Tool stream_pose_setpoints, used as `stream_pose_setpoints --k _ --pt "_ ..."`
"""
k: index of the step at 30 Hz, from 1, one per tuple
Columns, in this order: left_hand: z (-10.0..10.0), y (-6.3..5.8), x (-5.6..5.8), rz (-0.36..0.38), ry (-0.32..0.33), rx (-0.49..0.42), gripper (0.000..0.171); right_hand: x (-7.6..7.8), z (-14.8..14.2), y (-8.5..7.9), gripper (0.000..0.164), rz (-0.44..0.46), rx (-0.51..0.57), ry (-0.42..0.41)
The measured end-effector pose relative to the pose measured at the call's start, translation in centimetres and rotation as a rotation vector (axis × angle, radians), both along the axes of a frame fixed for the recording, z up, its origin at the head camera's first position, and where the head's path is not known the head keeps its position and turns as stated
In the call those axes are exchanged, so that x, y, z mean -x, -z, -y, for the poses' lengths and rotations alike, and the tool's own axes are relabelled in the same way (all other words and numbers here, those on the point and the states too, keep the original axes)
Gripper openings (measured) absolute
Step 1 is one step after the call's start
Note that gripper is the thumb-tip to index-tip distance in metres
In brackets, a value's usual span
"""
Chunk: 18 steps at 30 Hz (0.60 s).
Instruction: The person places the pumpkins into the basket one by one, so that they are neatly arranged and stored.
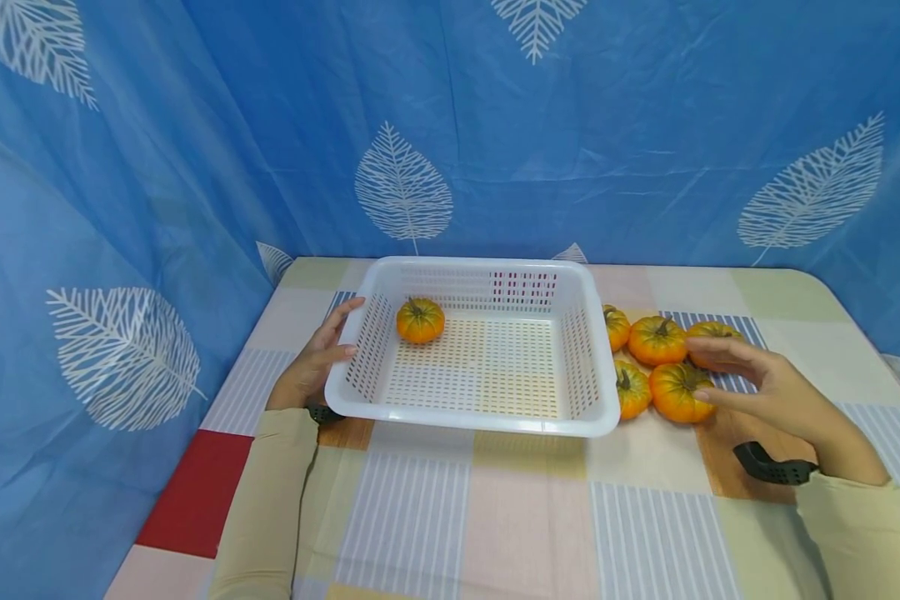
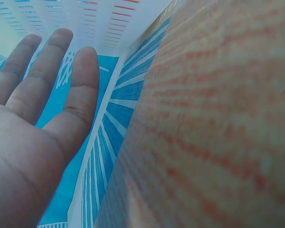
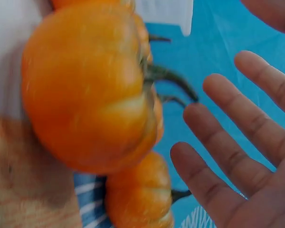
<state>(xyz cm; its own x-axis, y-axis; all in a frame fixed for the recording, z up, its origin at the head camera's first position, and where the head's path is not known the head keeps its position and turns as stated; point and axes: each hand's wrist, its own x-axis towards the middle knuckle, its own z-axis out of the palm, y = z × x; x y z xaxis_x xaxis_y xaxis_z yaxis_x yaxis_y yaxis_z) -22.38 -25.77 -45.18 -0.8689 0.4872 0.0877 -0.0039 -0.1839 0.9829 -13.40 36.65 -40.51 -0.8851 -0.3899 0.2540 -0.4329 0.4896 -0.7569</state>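
Observation:
A white plastic basket (image 1: 472, 421) stands on the table, with one small orange pumpkin (image 1: 421, 321) inside near its left end. My left hand (image 1: 317, 354) is at the basket's left wall, its fingers extended; in the left wrist view the fingers (image 2: 85, 80) point toward the slotted wall (image 2: 104, 28). Whether they touch it I cannot tell. To the right of the basket several small pumpkins (image 1: 657, 340) sit close together. Over the near right pumpkin (image 1: 675, 396) hovers my right hand (image 1: 765, 383), fingers spread and nothing held. The right wrist view shows that pumpkin's stem (image 3: 173, 80) close to the fingertips (image 3: 195, 114).
A patchwork-patterned cloth (image 1: 525, 525) covers the table. Blue curtains (image 1: 495, 167) with white leaf prints hang behind it and along the left side. Dark bands (image 1: 776, 468) circle both wrists.

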Motion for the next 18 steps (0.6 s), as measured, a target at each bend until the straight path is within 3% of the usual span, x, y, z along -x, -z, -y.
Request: stream_pose_setpoints --k 18 --pt "0.0 0.1 0.0 -0.014 0.022 -0.014 0.07 0.7 -2.6 2.0 0.066 0.183 -0.038 -0.046"
